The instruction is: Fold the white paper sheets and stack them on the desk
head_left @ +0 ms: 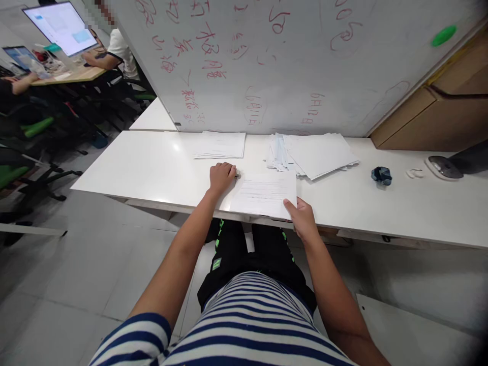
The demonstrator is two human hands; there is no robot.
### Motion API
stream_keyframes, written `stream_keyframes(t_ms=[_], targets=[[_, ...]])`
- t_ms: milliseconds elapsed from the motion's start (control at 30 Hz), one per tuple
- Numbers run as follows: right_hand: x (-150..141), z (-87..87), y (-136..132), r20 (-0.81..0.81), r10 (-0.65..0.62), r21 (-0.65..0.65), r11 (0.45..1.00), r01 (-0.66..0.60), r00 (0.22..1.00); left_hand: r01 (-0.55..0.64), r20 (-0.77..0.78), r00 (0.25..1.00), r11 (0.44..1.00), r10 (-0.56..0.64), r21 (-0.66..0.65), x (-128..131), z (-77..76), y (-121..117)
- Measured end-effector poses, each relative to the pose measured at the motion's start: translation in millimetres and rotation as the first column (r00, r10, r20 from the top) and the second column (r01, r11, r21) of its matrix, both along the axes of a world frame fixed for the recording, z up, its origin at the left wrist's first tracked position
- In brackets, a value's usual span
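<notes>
A printed sheet of paper (263, 193) lies at the front edge of the white desk, its near right corner reaching past the edge. My right hand (303, 216) grips that corner, thumb on top and fingers underneath. At the sheet's far left corner, my left hand (221, 178) rests on the desk with its fingers curled. A small dark bit shows by those fingertips, too little to name. Behind the left hand is a neat stack of papers (221, 145). Beyond the sheet to the right lies a looser, fanned pile of papers (320, 152).
A whiteboard (282, 66) with red writing stands along the back of the desk (141, 162). Rightward are a dark blue object (381, 176), a small white item (415, 173), a mouse-like device (444, 168) and a cardboard box (438, 117). People sit at another table, far left.
</notes>
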State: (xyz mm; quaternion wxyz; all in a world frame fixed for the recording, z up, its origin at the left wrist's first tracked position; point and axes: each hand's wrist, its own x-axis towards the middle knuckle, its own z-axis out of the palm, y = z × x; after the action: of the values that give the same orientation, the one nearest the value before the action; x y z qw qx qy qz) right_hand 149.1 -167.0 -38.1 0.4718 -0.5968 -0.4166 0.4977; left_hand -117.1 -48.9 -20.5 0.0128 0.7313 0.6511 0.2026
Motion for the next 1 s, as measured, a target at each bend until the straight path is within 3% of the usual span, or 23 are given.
stream_keyframes(t_ms=[700, 1000], targets=[[-0.7, -0.1, -0.9, 0.022, -0.025, 0.010, 1.000, 0.025, 0.999, 0.004, -0.020, 1.000, 1.000, -0.004, 0.031, 2.7, -0.1, -4.0], [2.7, -12.0, -2.5, -0.015, -0.075, 0.156, 0.985, 0.077, 0.997, -0.015, 0.028, 1.000, 0.998, 0.013, 0.055, 2.2, -0.8, -4.5]])
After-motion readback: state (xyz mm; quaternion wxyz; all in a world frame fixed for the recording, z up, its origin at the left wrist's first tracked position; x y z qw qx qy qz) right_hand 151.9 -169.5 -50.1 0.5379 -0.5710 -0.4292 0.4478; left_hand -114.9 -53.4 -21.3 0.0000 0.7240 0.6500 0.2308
